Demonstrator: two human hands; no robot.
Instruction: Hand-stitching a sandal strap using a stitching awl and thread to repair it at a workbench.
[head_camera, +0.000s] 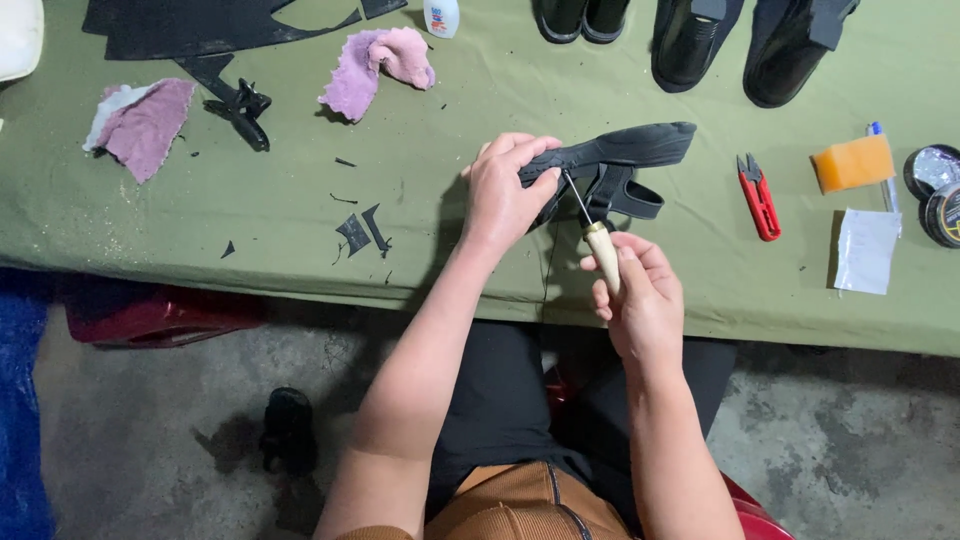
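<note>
The left hand (505, 190) pinches a flat black leather shoe upper (620, 150) against the green cloth-covered table (300, 200). The right hand (640, 295) grips a wooden-handled steel awl (598, 245), tip touching the leather.

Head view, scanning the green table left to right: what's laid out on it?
Pink cloth → black tool → crumpled pink cloth → left hand on the black sandal → awl in the right hand → red snips → orange sponge → round tins.
</note>
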